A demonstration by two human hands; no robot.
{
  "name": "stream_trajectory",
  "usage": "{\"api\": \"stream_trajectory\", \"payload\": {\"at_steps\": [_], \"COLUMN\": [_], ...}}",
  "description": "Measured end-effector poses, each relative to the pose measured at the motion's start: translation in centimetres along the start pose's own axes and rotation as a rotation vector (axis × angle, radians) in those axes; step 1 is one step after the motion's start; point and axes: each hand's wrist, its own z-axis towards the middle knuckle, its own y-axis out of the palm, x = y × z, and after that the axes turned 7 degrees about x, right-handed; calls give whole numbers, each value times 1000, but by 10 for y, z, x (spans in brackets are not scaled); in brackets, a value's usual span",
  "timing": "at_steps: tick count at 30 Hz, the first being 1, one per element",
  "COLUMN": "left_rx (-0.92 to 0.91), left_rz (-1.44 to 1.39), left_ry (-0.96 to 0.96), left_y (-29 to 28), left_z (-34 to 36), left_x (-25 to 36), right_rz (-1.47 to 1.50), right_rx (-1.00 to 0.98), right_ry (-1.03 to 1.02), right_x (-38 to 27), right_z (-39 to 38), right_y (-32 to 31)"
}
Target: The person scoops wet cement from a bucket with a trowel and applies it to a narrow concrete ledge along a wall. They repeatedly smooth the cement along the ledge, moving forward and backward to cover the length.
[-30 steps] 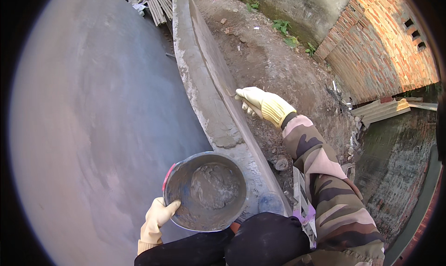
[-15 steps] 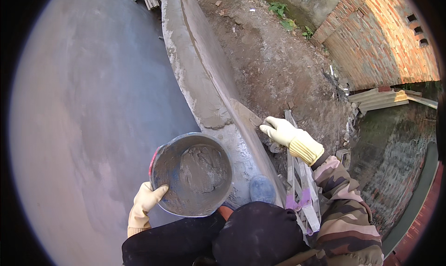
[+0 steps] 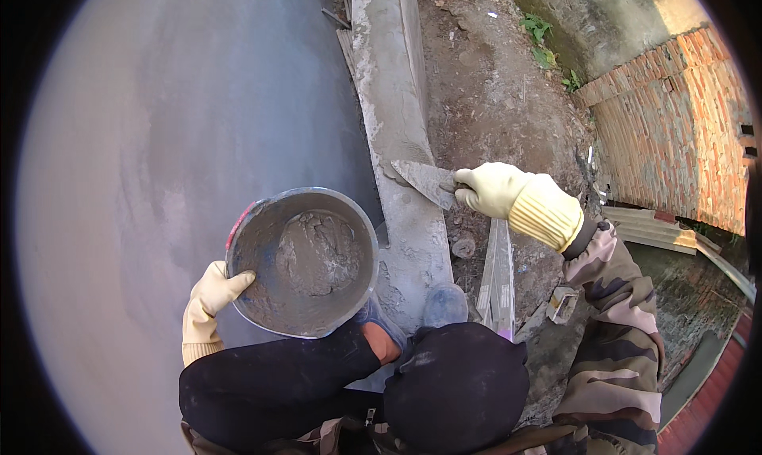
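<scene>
My left hand [image 3: 216,290], in a pale cream glove, grips the left rim of a round bucket [image 3: 367,256], thumb over the edge. Wet grey mortar [image 3: 317,252] lies in the bottom of the bucket, which tilts toward me. In a matching glove, my right hand [image 3: 496,191] is closed on the handle of a pointed trowel [image 3: 429,182]. The trowel's blade lies flat over the top of a narrow wall [image 3: 389,98], its tip pointing left near a patch of fresh mortar [image 3: 401,152]. The handle is mostly hidden by my fingers.
On the left spreads a smooth grey surface [image 3: 238,98]. My blue shoe [image 3: 445,302] stands on the bare wall top. A ladder [image 3: 498,280] leans on the right side, above rough dirt ground [image 3: 492,106]. Farther right are a brick wall [image 3: 659,121] and corrugated sheets [image 3: 647,231].
My right hand has brought the trowel from the wall's right side up onto its top. My view has shifted, and the bucket now sits slightly farther left and higher in the picture.
</scene>
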Motion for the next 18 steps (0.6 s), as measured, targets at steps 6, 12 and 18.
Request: {"api": "stream_trajectory", "payload": {"at_steps": [6,12,18], "left_rx": [22,33,58], "left_rz": [65,133,171], "left_ry": [-16,-23,-18], "left_y": [1,1,2], "left_z": [-1,-2,-3], "left_x": [-1,3,0], "right_rz": [17,58,500], "right_rx": [-25,27,-52], "right_ry": [19,14,218], "right_x": [-18,-33,-14], "right_z": [-48,-86,-106], "right_y": [49,79,73]}}
